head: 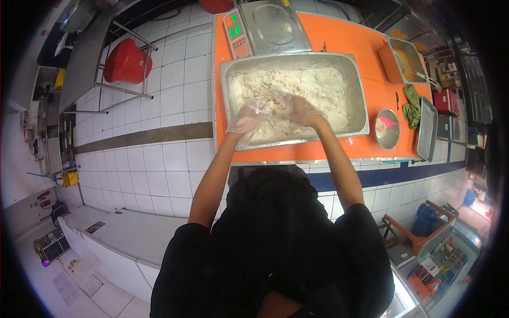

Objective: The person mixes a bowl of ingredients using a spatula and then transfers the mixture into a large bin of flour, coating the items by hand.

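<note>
A deep rectangular steel pan point(360, 95) holds a thick bed of pale flour point(318, 85). Both my hands are inside it, in clear, loose plastic gloves. My left hand point(252, 113) is cupped at the left part of the pan, against flour-coated clumps point(270, 106). Facing it, my right hand point(296, 107) curls around the other side of the same clumps. The fingertips of both hands are partly hidden by flour and glove plastic, and what lies inside the clumps does not show.
Behind the pan stands a digital scale point(274, 28) with a steel platform. On the orange table point(338, 35), to the right, are a steel bowl point(387, 137) with a pink scoop point(385, 122), a green cloth point(412, 105), a metal tray point(426, 129) and a deep container point(401, 59). A red bucket point(127, 61) is at left.
</note>
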`<state>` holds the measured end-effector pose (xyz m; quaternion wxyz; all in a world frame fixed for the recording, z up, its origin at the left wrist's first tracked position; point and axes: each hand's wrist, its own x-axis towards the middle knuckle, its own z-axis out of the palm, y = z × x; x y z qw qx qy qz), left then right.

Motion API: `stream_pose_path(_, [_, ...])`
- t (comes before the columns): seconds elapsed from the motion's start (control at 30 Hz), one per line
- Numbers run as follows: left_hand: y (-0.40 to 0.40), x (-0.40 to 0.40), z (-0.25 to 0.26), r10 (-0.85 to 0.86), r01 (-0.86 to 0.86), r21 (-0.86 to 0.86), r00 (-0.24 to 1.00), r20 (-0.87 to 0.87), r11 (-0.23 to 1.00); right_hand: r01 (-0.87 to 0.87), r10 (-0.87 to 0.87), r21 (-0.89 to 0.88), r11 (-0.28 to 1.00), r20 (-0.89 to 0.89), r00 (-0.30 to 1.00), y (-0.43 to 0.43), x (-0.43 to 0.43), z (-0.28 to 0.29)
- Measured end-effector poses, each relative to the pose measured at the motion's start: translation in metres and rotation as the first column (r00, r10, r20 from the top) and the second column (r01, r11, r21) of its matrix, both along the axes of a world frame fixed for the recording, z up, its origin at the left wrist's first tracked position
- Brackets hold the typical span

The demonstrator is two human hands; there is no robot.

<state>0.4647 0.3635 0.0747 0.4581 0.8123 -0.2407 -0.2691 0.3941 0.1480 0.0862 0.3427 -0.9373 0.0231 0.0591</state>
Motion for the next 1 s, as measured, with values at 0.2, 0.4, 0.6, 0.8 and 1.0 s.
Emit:
stream_pose_path(0.2, [0.009, 0.004, -0.004, 0.082, -0.075, 0.065, 0.990, -0.115, 0.995, 0.300, -0.215, 0.185, 0.936, -0.376, 0.901, 0.001, -0.007, -0.030])
stream_pose_path(0.4, [0.023, 0.011, -0.046, 0.283, -0.286, 0.029, 0.921, -0.269, 0.958, 0.208, -0.107, 0.467, 0.859, -0.233, 0.967, 0.002, -0.011, -0.043])
stream_pose_path(0.6, [0.011, 0.009, -0.025, 0.212, -0.249, -0.056, 0.908, -0.362, 0.967, 0.246, -0.074, 0.632, 0.735, -0.286, 0.955, 0.021, -0.014, -0.031])
stream_pose_path(0.8, [0.015, 0.014, -0.002, 0.131, -0.125, 0.108, 0.990, -0.053, 0.986, 0.421, -0.257, 0.856, 0.301, -0.353, 0.900, -0.010, -0.033, -0.091])
stream_pose_path(1.0, [0.012, 0.013, -0.024, 0.205, -0.227, 0.244, 0.972, 0.112, 0.943, 0.294, -0.228, 0.360, 0.885, -0.216, 0.949, -0.040, -0.019, -0.145])
